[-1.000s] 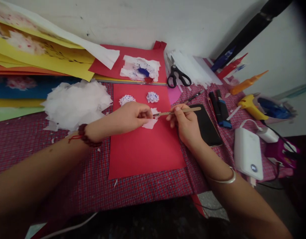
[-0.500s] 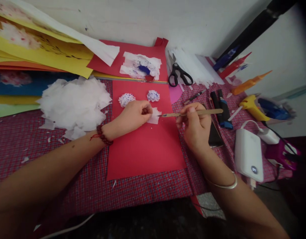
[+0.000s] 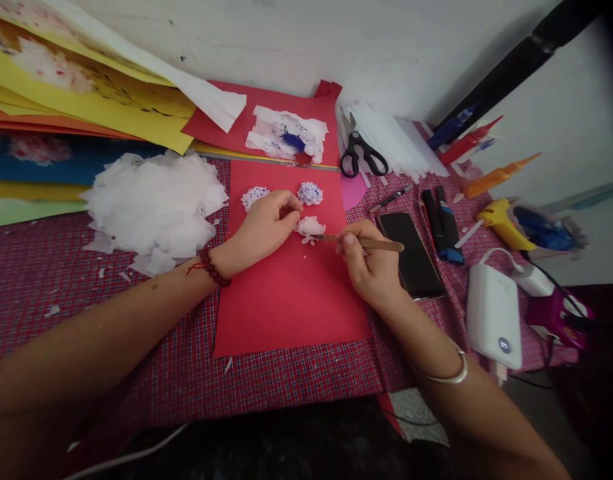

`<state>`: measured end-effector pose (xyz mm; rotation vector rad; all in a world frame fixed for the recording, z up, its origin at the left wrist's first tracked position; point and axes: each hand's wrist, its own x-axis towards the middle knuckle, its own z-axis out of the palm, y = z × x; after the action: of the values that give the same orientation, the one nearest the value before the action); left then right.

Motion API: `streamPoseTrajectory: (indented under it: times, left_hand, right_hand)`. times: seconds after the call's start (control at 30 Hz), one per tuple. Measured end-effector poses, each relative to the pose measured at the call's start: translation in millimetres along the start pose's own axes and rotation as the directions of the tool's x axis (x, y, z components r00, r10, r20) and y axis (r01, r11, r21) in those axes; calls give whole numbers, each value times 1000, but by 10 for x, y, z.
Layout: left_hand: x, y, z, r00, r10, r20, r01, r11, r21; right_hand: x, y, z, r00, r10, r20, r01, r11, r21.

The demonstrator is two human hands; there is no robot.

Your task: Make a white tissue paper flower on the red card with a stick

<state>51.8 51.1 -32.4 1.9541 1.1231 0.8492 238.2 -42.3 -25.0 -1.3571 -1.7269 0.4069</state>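
A red sheet of paper [image 3: 286,300] lies before me, with two blue-speckled crumpled paper puffs on it, a left puff [image 3: 255,197] and a right puff [image 3: 310,193]. Below the right puff sits a bunched piece of white tissue paper [image 3: 311,227]. My left hand [image 3: 274,223] is at its left side, thumb and fingertips pinched together; whether tissue is between them is hidden. My right hand [image 3: 371,263] grips a slim wooden stick [image 3: 384,245], its tip touching the tissue's lower edge.
A heap of white tissue pieces [image 3: 156,207] lies left of the red sheet. Black scissors [image 3: 361,150] and a blue-stained tissue pad [image 3: 289,133] are behind. To the right are a phone [image 3: 411,257], a white power bank [image 3: 494,317] and a yellow glue gun [image 3: 501,223].
My right hand has moved left with the stick, uncovering the phone. The tissue piece, flat before, is now bunched up. My left hand has shifted slightly left and up.
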Motion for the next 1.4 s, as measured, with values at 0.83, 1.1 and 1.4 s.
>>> streamPoseTrajectory:
  times: [0.83,1.1,1.4]
  left_hand:
    - [-25,37,-110,997,-65,34,72,964,-257]
    - [-135,329,-1276,977,55,-206,-123,934,-334]
    - [-896,64,-1682,969,-162,188,55,878,476]
  right_hand:
    - [171,160,-8,795,593,125,-469,472,747]
    - [140,176,-19,805,573,153,-482,482,732]
    - [154,146,-9,807,568,162,-512,536,671]
